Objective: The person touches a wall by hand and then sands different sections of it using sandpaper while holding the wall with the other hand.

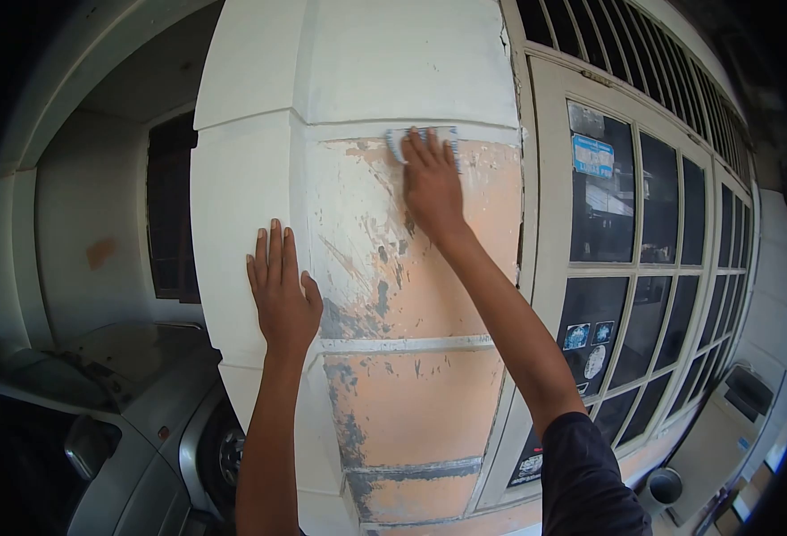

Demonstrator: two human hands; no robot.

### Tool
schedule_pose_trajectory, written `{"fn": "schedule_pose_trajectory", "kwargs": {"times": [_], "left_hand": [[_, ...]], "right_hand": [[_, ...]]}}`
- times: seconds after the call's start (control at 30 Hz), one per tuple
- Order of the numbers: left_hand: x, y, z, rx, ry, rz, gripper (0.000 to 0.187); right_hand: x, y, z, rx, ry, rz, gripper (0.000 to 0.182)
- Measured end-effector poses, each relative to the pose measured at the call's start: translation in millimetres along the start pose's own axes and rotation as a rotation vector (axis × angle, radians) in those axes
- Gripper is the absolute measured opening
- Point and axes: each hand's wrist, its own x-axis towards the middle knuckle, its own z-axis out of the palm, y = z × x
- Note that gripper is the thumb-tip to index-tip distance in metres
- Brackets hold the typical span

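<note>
My right hand (433,192) presses a sheet of sandpaper (395,146), pale with blue print on its back, against the wall just below a raised horizontal band. The sheet's edges show past my fingers; its rough side is hidden. Beneath it the wall panel (474,259) has peach, white and grey patches where paint is worn away. On the white pillar face (241,179) to the left, my left hand (284,299) lies flat, its fingers stretched upward and its thumb apart, holding nothing.
A paned door (634,268) with stickers and a barred opening above it stands close on the right. At lower left is a silver car (134,402). A washing machine (724,438) and a grey bucket (663,489) are at lower right.
</note>
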Motion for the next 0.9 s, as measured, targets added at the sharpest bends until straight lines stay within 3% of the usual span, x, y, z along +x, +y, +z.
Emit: {"fn": "schedule_pose_trajectory", "kwargs": {"times": [0.1,0.17,0.23,0.3,0.37,0.43,0.5,0.57,0.67,0.7,0.77,0.83,0.9], "left_hand": [[0.3,1.1,-2.0,0.013,-0.009,0.003,0.069],[0.0,1.1,-0.4,0.012,-0.009,0.007,0.07],[-0.3,-0.3,0.6,0.016,0.0,0.005,0.07],[2.3,-0.5,2.1,0.033,0.012,0.006,0.069],[-0.9,-0.4,1.8,0.03,0.017,0.008,0.069],[-1.1,-0.9,2.5,0.035,0.014,0.008,0.07],[-0.6,0.9,0.8,0.034,0.018,0.01,0.071],[-1.8,2.4,0.6,0.038,0.014,0.013,0.07],[3.3,-2.5,3.1,0.047,0.043,0.023,0.07],[2.8,-2.1,3.0,0.047,0.037,0.017,0.07],[-2.2,0.7,2.1,0.036,0.02,0.016,0.069],[-0.6,0.5,0.8,0.025,0.022,0.024,0.069],[-1.7,0.5,0.6,0.029,0.017,0.03,0.069]], "right_hand": [[-18.6,-54.3,12.6,0.077,-0.154,-0.253,0.04],[-35.5,-42.8,2.2,0.086,-0.213,-0.373,0.04],[-37.5,0.2,-19.6,0.023,-0.161,-0.25,0.04],[-28.3,44.3,-37.3,-0.04,-0.1,0.019,0.04],[-24.7,51.8,-37.0,-0.024,-0.04,0.182,0.04],[-36.8,20.2,-27.3,0.018,-0.098,-0.006,0.04],[-61.5,-10.4,-28.5,0.06,-0.333,-0.317,0.044],[-62.0,5.7,-37.6,0.07,-0.306,-0.227,0.041],[-40.4,66.9,-45.8,0.002,0.036,0.222,0.038],[-34.9,68.0,-42.3,0.002,0.065,0.283,0.038],[-32.8,45.4,-23.8,-0.003,0.093,0.179,0.038],[-37.9,7.5,-27.1,0.088,-0.111,-0.047,0.039],[-43.0,15.9,-29.1,0.083,-0.102,-0.052,0.039]]}}
